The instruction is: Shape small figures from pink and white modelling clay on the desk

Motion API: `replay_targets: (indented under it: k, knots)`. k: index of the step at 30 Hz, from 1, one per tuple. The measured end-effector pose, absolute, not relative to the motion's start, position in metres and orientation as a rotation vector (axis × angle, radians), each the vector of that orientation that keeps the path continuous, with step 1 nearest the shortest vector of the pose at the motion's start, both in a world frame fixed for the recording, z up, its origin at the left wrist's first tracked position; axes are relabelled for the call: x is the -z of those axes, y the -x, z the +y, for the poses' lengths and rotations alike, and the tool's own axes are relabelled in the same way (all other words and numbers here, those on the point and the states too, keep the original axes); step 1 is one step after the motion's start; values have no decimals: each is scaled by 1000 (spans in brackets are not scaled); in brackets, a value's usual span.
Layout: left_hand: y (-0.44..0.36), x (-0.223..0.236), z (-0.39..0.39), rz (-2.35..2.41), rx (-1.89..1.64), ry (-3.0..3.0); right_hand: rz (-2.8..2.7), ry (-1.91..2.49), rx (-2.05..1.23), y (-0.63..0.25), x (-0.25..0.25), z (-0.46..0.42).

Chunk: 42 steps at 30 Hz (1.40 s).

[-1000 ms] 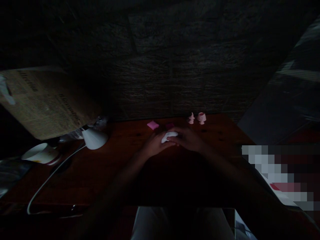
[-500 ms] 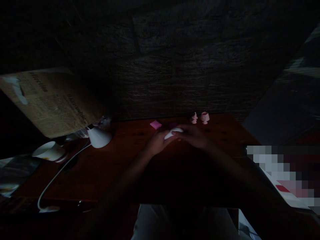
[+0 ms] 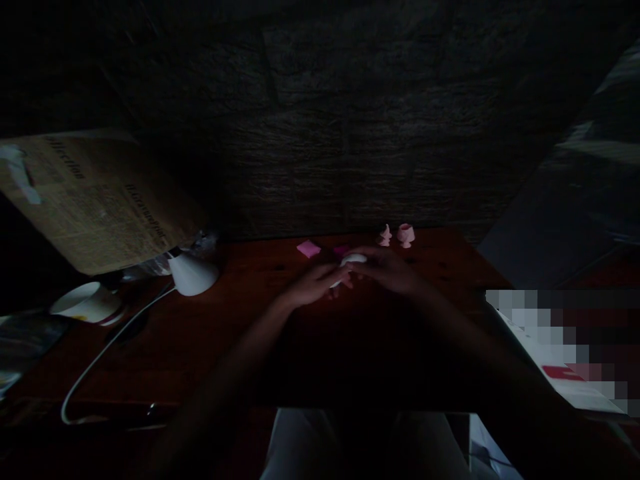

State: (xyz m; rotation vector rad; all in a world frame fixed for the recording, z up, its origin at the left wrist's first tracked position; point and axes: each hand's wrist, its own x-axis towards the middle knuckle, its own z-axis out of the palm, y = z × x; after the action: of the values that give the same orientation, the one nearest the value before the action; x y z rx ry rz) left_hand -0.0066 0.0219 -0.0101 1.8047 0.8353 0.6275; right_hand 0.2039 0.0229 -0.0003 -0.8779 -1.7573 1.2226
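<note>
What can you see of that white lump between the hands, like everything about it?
The white lump is pale and smooth-looking, with a rounded upper end and another bit showing lower down, beneath the left hand. Fingers hide its middle, so its full outline can't be told. No separate parts or markings show; the surface looks matte, but the dim light leaves its material uncertain. It lies tilted between the left hand and right hand, both touching it, over the wooden table.

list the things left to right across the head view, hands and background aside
White cup, white cone, pink square, white lump, pointed pink piece, wide pink piece.
</note>
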Motion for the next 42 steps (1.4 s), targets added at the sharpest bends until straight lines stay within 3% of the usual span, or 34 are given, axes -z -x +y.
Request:
replay_targets:
  k: [5,16,23,42]
  knots:
    - [14,3,22,718,-586,-1571,-1772,846,-1226,-204,-3,18]
    - [5,9,20,821,-668,-1898,-1808,988,-1183,-198,-1,19]
    - [6,7,21,822,-688,-1745,-1722,865,-1139,-198,-2,21]
    - [-3,11,11,519,-674,-1108,-1365,655,-1569,-197,-10,12]
